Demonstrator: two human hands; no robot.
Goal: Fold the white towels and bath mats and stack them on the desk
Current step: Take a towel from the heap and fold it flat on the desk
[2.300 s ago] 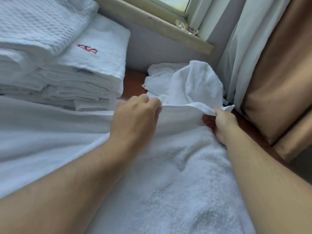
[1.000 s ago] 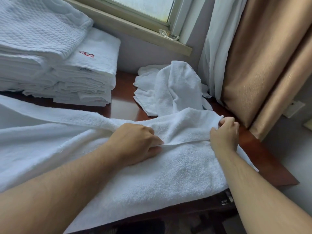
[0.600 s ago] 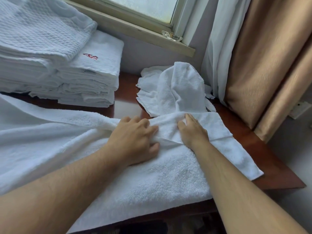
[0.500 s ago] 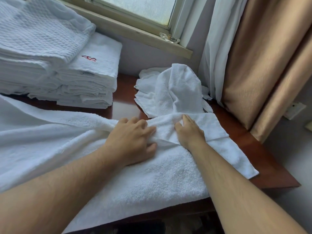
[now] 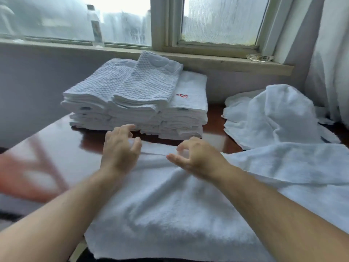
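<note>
Head view: two empty hands above a white towel spread on the desk.

The left hand and the right hand hang side by side with the fingers loosely curled, and neither holds anything; the picture is a little blurred here. The spread towel lies directly under both hands and runs from them toward the person and out past the right hand, and its far edge is just beyond the fingertips. Past that edge, in front of the left hand, stands the stack of folded towels with waffle bath mats on top, near the fingers but not touching them. Further right of the right hand, well apart, lies a crumpled heap of towels. To the left of the left hand the desk is bare, shiny brown wood.
</note>
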